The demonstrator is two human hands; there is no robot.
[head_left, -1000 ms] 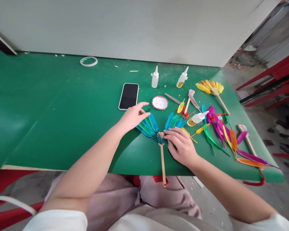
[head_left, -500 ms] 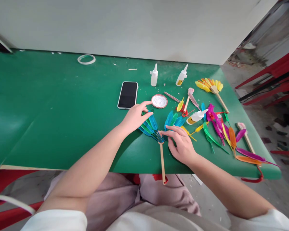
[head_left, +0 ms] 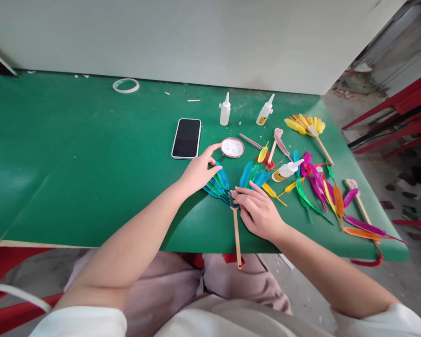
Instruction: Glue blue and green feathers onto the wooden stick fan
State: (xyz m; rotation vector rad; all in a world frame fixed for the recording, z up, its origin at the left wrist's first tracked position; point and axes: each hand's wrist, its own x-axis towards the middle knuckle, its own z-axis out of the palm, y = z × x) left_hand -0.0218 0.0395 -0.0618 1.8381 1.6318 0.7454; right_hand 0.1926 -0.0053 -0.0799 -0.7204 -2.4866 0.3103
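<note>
A feather fan (head_left: 236, 238) lies in front of me, its wooden handle hanging over the table edge. Blue and green feathers (head_left: 222, 178) spread to the left of its head, with a second blue and green cluster (head_left: 246, 174) on the right. My left hand (head_left: 198, 173) is open above the left feathers, thumb at their tips and index finger stretched toward a small round dish (head_left: 232, 147). My right hand (head_left: 261, 213) rests over the fan head, fingers extended and fingertips touching the quills where they meet the handle. Those fingers partly cover the head.
Behind the dish stand two glue bottles (head_left: 225, 112), and a third glue bottle (head_left: 286, 171) lies tilted at right. Loose coloured feathers (head_left: 315, 182) and a yellow feather fan (head_left: 307, 124) are further right. A phone (head_left: 186, 138) and a tape roll (head_left: 126, 85) lie left.
My right hand's fingertips have shifted slightly left and down onto the quills at the fan head. My left hand has barely moved.
</note>
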